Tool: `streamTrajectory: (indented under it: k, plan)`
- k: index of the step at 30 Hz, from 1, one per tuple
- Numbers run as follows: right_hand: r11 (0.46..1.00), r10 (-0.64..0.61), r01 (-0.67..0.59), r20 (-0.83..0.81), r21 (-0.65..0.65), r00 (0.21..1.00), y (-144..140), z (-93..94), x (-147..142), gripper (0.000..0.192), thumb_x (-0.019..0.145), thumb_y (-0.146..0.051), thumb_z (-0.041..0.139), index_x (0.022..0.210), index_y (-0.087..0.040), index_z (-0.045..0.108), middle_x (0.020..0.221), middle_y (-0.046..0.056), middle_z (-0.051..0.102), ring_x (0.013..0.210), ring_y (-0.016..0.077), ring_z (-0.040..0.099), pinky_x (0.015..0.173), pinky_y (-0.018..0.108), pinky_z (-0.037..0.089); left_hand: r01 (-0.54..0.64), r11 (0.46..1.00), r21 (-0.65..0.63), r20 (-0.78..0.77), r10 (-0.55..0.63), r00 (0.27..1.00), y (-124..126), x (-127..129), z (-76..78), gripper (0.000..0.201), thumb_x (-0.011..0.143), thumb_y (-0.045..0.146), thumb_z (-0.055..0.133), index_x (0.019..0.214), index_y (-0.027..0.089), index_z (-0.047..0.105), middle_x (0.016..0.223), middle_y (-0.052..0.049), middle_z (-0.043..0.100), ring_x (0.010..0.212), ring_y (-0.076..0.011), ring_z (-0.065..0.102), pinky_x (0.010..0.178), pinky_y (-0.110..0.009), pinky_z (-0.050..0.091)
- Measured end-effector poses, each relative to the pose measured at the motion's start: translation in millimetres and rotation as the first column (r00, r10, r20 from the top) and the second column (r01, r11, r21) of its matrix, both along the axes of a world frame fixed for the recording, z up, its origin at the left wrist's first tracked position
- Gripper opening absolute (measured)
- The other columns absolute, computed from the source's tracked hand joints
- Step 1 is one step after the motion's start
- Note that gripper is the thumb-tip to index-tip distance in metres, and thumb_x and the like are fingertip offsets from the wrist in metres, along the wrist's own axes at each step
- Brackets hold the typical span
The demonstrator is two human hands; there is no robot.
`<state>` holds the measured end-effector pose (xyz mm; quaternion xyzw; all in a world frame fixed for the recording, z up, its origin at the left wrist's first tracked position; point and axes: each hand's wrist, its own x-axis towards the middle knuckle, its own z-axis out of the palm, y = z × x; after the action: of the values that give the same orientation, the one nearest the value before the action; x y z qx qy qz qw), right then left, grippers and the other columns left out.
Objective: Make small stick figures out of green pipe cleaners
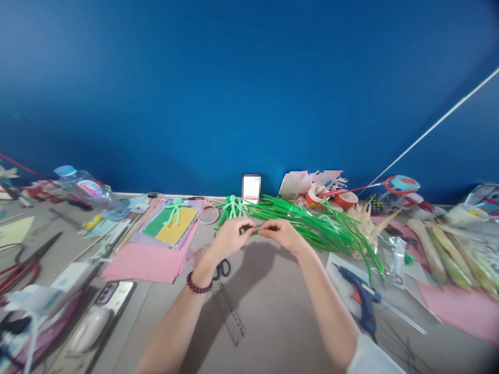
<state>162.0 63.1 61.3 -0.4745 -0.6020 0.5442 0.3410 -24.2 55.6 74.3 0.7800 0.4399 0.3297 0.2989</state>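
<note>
My left hand [233, 238] and my right hand [284, 235] meet fingertip to fingertip over the middle of the table. Between them they pinch a short piece of green pipe cleaner [256, 231], mostly covered by the fingers. Just beyond stands a light green pipe-cleaner figure [234, 206]. A large bundle of green pipe cleaners [307, 226] spreads to the right behind my right hand. Below my left wrist lie scissors [223, 268], partly hidden by the arm, and a clear ruler [231, 314].
At left, another green figure [175, 212] lies on coloured sheets above pink paper [144, 264]. A phone [120, 293], a white mouse [92, 330] and a plastic bottle [83, 186] are farther left. A glue gun [362, 301] and corn husks [448, 254] lie at right. A blue wall [249, 93] rises behind.
</note>
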Motion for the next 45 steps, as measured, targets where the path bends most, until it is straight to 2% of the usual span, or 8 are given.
streamTrajectory:
  k: [6,10,18,21,25,31,39,45]
  plan:
    - [0.976,-0.095,0.070,0.116,0.204,0.989,-1.3,-3.5,-3.9,0.021,0.065,-0.039,0.068,0.068,-0.018,0.069,0.068,0.002,0.063,0.065,0.0161,0.053,0.063,0.029,0.039,-0.072,0.989,0.130,-0.147,0.091,0.985,-3.8,5.1,-3.3,0.016,0.085,0.021,0.049,0.081,0.021,0.064,0.078,-0.003,0.067,0.069,-0.0157,0.058,0.061,-0.024,0.037]
    - [0.949,-0.145,0.093,0.156,0.302,0.977,-2.5,-4.2,-7.4,0.020,0.069,-0.038,0.066,0.064,-0.018,0.067,0.068,0.003,0.064,0.067,0.0172,0.055,0.064,0.029,0.040,-0.089,0.988,0.124,-0.150,0.108,0.983,-4.0,6.3,-5.9,0.016,0.085,0.021,0.048,0.083,0.021,0.064,0.079,-0.004,0.068,0.067,-0.0158,0.057,0.059,-0.025,0.035]
    - [0.985,-0.024,0.019,0.027,0.173,0.999,1.1,-2.8,-2.6,0.022,0.070,-0.038,0.065,0.079,-0.019,0.069,0.079,0.003,0.066,0.072,0.0166,0.056,0.068,0.029,0.041,-0.073,0.996,0.045,-0.007,0.073,0.997,-1.5,0.3,1.3,0.016,0.085,0.027,0.050,0.083,0.020,0.064,0.078,-0.002,0.067,0.064,-0.0136,0.056,0.058,-0.023,0.038]
    - [0.982,-0.032,0.025,0.032,0.188,0.999,0.3,-0.1,-2.2,0.021,0.072,-0.035,0.063,0.084,-0.019,0.069,0.084,0.004,0.066,0.076,0.0172,0.058,0.071,0.030,0.042,-0.061,0.998,0.023,0.052,0.059,0.997,-2.6,-1.6,5.6,0.016,0.085,0.026,0.050,0.085,0.019,0.064,0.084,-0.003,0.068,0.071,-0.0151,0.059,0.064,-0.023,0.042]
    - [0.942,-0.109,0.066,0.112,0.329,0.988,-2.4,3.8,-3.2,0.013,0.073,-0.029,0.062,0.081,-0.021,0.068,0.083,0.004,0.065,0.078,0.0184,0.058,0.073,0.031,0.043,-0.042,0.999,0.035,0.035,0.041,0.999,-3.5,-2.2,8.5,0.012,0.082,0.026,0.055,0.088,0.020,0.063,0.091,-0.004,0.067,0.081,-0.0176,0.061,0.073,-0.026,0.044]
    - [0.867,-0.148,0.042,0.176,0.497,0.973,-4.4,-0.3,-7.4,0.008,0.073,-0.021,0.060,0.079,-0.021,0.065,0.083,0.005,0.064,0.080,0.0188,0.059,0.070,0.030,0.045,-0.099,0.972,0.213,-0.166,0.136,0.977,-1.5,0.6,0.5,0.006,0.076,0.013,0.055,0.077,0.019,0.057,0.078,-0.002,0.061,0.073,-0.0162,0.055,0.064,-0.024,0.038]
    - [0.930,-0.119,0.022,0.245,0.366,0.962,3.8,-16.5,-4.5,0.014,0.079,-0.028,0.056,0.084,-0.018,0.065,0.077,0.002,0.068,0.072,0.0169,0.062,0.071,0.028,0.046,-0.138,0.935,0.325,-0.356,0.257,0.898,0.2,10.0,-19.6,0.010,0.080,0.014,0.050,0.085,0.020,0.056,0.085,-0.002,0.060,0.067,-0.0135,0.054,0.058,-0.022,0.036]
    - [0.931,-0.103,-0.070,0.443,0.358,0.891,9.8,-27.8,2.0,0.015,0.075,-0.020,0.057,0.083,-0.020,0.071,0.088,0.005,0.070,0.085,0.0199,0.062,0.078,0.029,0.043,-0.062,0.960,0.273,-0.442,0.182,0.878,-2.0,10.4,-31.8,0.033,0.082,0.021,0.051,0.114,0.023,0.050,0.110,-0.006,0.053,0.079,-0.0158,0.059,0.055,-0.022,0.040]
